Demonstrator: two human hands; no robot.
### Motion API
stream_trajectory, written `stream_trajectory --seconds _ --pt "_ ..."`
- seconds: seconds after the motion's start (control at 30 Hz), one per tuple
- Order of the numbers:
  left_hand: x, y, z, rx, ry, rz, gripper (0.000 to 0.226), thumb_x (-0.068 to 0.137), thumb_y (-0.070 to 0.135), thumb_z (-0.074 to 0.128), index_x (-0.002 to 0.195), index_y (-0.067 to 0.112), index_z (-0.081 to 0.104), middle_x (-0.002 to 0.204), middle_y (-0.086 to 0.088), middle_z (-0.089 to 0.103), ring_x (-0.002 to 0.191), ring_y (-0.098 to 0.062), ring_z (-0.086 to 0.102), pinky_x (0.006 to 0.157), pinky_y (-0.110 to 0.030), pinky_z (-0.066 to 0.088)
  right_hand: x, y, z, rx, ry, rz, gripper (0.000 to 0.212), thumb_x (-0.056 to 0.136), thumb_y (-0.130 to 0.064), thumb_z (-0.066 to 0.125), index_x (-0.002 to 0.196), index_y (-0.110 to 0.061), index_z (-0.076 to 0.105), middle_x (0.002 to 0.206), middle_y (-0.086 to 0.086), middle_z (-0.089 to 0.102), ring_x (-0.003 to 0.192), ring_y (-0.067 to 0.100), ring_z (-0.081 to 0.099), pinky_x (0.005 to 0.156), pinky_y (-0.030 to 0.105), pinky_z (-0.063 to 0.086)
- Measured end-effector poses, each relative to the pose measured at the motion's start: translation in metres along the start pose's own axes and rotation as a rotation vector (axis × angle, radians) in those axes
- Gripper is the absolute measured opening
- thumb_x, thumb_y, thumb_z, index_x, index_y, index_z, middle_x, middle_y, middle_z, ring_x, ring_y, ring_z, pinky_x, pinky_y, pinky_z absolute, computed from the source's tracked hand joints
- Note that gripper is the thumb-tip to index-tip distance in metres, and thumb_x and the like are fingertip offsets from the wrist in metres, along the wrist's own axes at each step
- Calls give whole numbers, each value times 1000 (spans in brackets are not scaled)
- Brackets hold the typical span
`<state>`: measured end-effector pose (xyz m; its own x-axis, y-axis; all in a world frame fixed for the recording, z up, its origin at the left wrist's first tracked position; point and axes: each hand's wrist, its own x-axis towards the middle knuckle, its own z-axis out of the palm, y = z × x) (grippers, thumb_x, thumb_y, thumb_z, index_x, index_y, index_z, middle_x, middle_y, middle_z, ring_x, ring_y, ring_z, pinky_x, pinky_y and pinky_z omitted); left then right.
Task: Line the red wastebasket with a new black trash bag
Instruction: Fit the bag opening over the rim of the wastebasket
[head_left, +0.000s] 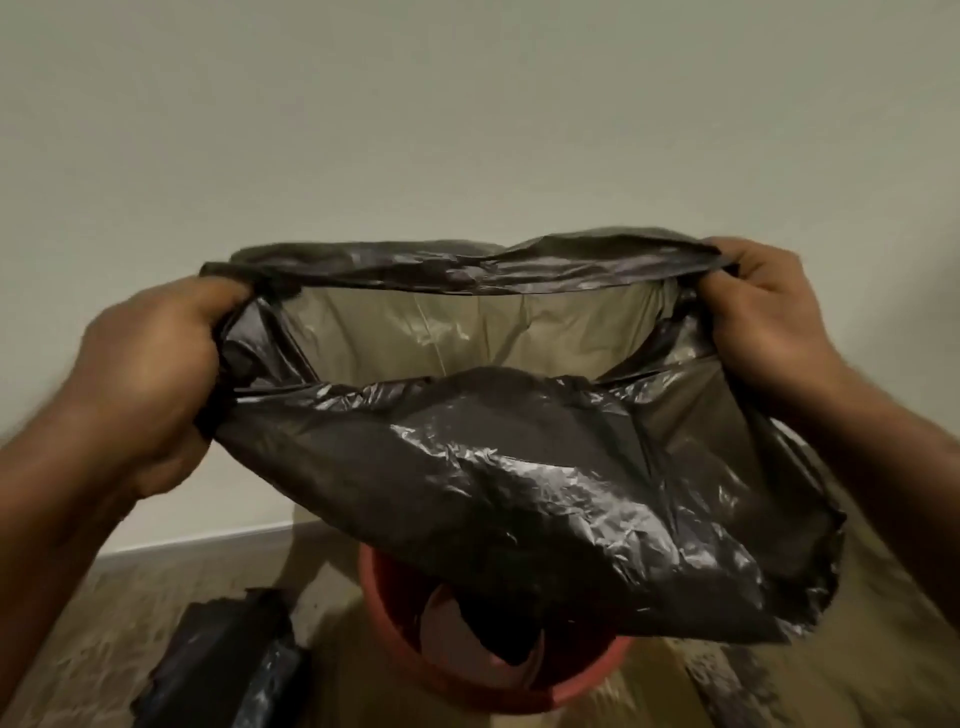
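Above the basket: the bag (519, 467) hangs in the air with its mouth pulled wide, its lower end drooping into the basket (415, 670) opening.
Left hand: the left hand (150, 374) is clenched on the bag's left rim, the film bunched in the fist.
Right hand: the right hand (763, 317) pinches the right rim between thumb and fingers (727, 254).
Basket: red, on the floor (78, 649) below, close to the wall (467, 104); only its near rim and part of the inside show, the rest is behind the bag.
Other item: a dark plastic bundle (223, 670) lies on the floor just left of the basket; I cannot tell whether it is spare bags or the old one.
Stage: my reading is that the mouth is open but no edge is folded over the basket rim yet.
Risk, slip: the right-hand pinch takes little film; a hard stretch could pull it free and let the mouth collapse.
Risk, tear: the film looks thin and see-through where taut; pulling the hands further apart could split the rim.
Risk, air: trapped air may keep the bottom from dropping in, leaving a shallow liner.
Risk, tipping: the basket looks light; dragging the rim over one side first could tilt or slide it.
Risk, aim: the bag hides most of the basket, so the far edge may miss its rim.
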<state>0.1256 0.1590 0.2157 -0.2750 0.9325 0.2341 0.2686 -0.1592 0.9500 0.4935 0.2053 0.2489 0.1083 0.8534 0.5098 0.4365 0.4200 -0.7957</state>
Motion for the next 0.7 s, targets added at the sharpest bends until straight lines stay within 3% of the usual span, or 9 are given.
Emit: stream_trajectory --seconds 0.07,0.13,0.2,0.3,0.43,0.5,0.57,0.63,0.7 --pt "-3 -15 23 -38 5 -67 27 71 43 54 78 31 78 86 1 79 86 -16 74 88 -39 58 -12 30 1 -52 -32 61 21 87 -12 55 77 -1 69 65 13 59 58 17 48 50 26 34" --pt "-16 -30 42 69 -35 -82 24 78 39 51 75 37 75 75 8 76 75 -8 71 73 -37 56 -23 57 5 -82 -97 107 22 88 -14 56 76 -2 69 65 8 62 59 14 50 51 26 35" --pt "-23 -50 55 95 -63 -147 25 82 38 49 78 37 74 84 3 74 85 -21 69 80 -46 53 -32 84 8 -132 -166 133 22 89 -12 55 78 0 71 70 14 69 66 14 55 58 29 39" --pt "-26 -80 68 133 -105 -206 33 94 28 47 76 25 75 89 3 73 88 -23 67 82 -45 50 -46 117 14 -199 -215 187 24 88 -9 52 78 1 71 83 27 72 69 14 57 63 32 42" --pt "-22 -109 77 230 -153 -237 28 96 28 47 83 20 71 91 0 72 88 -24 66 83 -46 51 -55 145 22 -217 -232 263 21 86 -7 53 75 -5 71 79 19 74 63 16 62 61 33 46" --pt "-19 -118 77 331 -266 -288 12 92 34 57 95 27 66 95 -1 71 88 -21 66 75 -37 49 -55 156 25 -216 -314 306 14 86 -14 63 77 -7 72 75 18 73 63 28 67 60 39 50" --pt "-17 -127 78 392 -396 -379 20 88 39 66 104 30 60 93 -3 72 82 -19 68 65 -32 47 -56 166 28 -181 -390 367 16 85 -24 72 78 -9 71 69 21 69 59 29 64 56 38 49" --pt "-13 -135 79 431 -413 -382 22 88 44 65 99 25 63 90 -4 73 77 -18 69 62 -31 47 -56 178 33 -141 -399 425 17 84 -25 74 79 -9 72 71 25 69 58 23 62 57 33 46" --pt "-8 -141 81 408 -393 -379 33 91 50 59 91 18 70 88 -7 75 78 -23 71 69 -37 54 -56 190 37 -146 -374 457 13 84 -22 74 76 -12 72 62 15 67 53 16 60 54 28 43"
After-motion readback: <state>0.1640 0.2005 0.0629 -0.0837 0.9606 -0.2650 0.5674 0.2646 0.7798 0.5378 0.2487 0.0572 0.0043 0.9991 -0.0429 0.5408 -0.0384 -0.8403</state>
